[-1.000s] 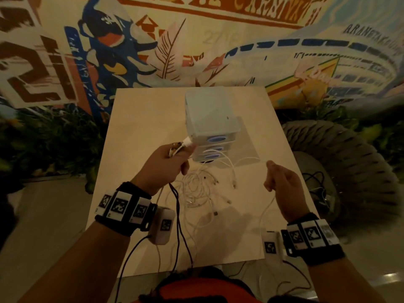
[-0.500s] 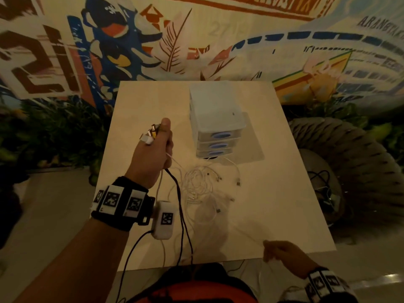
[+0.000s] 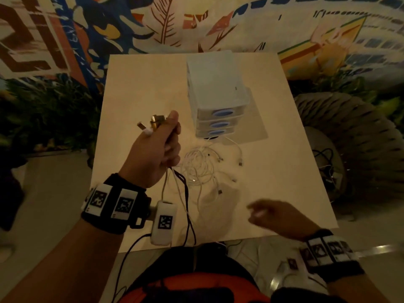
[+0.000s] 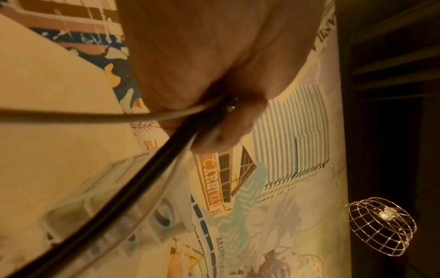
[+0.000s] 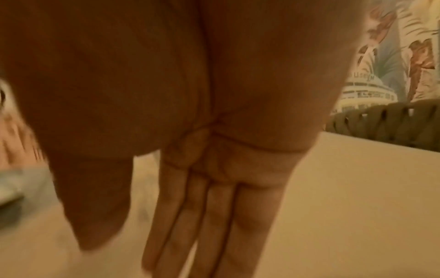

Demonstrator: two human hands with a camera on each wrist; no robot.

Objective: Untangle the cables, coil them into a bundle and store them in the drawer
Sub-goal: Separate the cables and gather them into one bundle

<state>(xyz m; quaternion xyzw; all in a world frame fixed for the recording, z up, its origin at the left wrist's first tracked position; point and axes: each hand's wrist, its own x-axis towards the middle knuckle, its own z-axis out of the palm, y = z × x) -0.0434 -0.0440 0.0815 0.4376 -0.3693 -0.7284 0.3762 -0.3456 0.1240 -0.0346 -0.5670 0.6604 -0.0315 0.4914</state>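
In front of the drawer unit (image 3: 216, 101) on the counter (image 3: 140, 84), a loose tangle of white cables (image 3: 201, 167) lies just beside its lowest drawer. To the unit's left, the left hand (image 3: 153, 154) has its grip curled tight round several cable ends (image 3: 153, 124), strands hanging below. Nearer the counter's front edge than the tangle, the right hand (image 3: 277, 217) hovers with fingers (image 5: 214, 216) straight, holding nothing.

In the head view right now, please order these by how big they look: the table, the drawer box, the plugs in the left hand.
1. table
2. drawer box
3. plugs, gripped in the left hand; nearer the camera, yet clearly smallest.
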